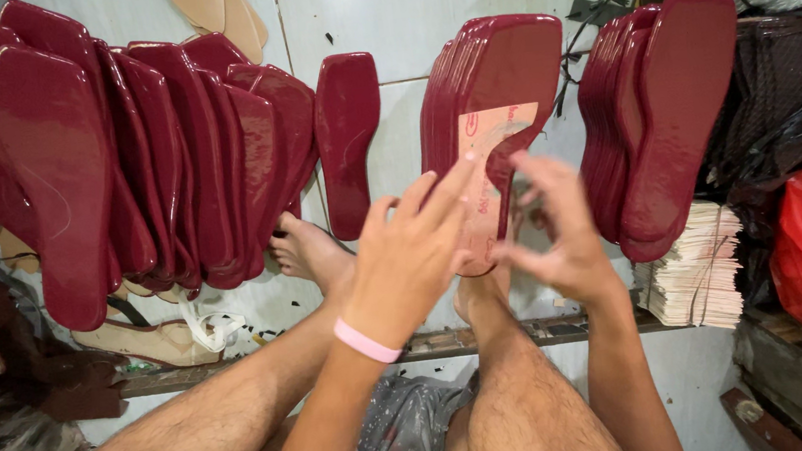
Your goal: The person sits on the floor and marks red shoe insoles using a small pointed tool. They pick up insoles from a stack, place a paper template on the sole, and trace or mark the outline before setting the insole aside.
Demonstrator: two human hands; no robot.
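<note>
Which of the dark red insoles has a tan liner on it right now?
The front insole of the middle stack, under both hands; the tan liner covers its lower part. The other insoles show bare glossy red.

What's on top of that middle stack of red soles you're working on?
A tan insole lies on the middle stack, pressed by the left hand and right hand. Its lower end is covered by the hands.

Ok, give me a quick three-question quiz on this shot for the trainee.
1. True or false: the left hand wears a pink wristband.
2. What are both hands pressing onto the dark red sole? A) beige insole strip B) red bag C) black net
3. Which stack of dark red soles is largest: left, middle or right?

Key: 1 true. 2 A, the beige insole strip under the left hand and right hand. 3 left stack.
</note>
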